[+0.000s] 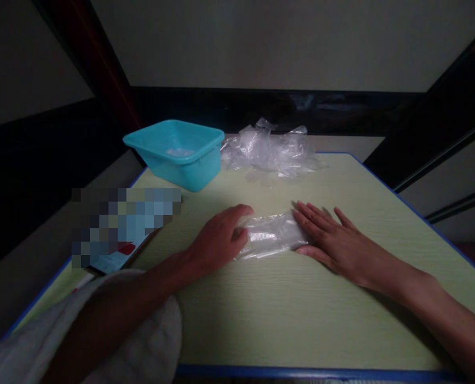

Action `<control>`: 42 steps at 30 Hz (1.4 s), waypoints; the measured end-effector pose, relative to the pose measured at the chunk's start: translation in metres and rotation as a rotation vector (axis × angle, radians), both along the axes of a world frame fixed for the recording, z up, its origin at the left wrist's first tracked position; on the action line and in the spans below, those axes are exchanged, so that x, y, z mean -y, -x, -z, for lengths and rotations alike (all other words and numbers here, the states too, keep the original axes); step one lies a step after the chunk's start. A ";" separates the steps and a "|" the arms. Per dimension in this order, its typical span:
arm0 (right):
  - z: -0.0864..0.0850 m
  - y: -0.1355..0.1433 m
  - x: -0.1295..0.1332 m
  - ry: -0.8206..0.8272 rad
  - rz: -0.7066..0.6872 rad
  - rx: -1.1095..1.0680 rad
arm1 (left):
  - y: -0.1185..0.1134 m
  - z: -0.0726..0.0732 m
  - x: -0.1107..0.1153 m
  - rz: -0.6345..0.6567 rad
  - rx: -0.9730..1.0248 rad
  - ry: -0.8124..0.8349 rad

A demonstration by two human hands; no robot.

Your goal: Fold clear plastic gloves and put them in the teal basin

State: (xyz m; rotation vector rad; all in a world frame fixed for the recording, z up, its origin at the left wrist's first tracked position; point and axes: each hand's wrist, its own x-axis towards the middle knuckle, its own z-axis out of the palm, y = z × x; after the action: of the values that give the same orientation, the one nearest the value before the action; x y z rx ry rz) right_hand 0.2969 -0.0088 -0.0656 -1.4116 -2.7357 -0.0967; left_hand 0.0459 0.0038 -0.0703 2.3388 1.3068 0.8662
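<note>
A clear plastic bag point(271, 234) lies flat on the pale table, between my two hands. My left hand point(221, 234) is at its left end, thumb and fingers apart, with the fingertips at the plastic's edge. At the right end, my right hand point(329, 237) rests palm down with its fingers spread, the fingertips touching the plastic. Farther back on the table is a loose heap of crumpled clear plastic bags point(273, 152).
A turquoise basin point(201, 168) stands at the back left, with something whitish inside. Nearer on the left lies a flat object point(109, 261), mostly blurred out. The table point(301, 325) has a blue edge, and a wall rises behind it.
</note>
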 end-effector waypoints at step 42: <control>0.000 0.027 -0.032 0.389 0.330 -1.205 | -0.002 0.008 -0.021 -0.086 0.065 0.074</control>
State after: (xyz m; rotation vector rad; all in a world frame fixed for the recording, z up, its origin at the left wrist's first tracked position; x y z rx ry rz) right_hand 0.2695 0.0230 -0.0654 -1.3020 -1.5507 0.9655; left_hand 0.0483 0.0244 -0.0783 2.1937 1.3973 0.8966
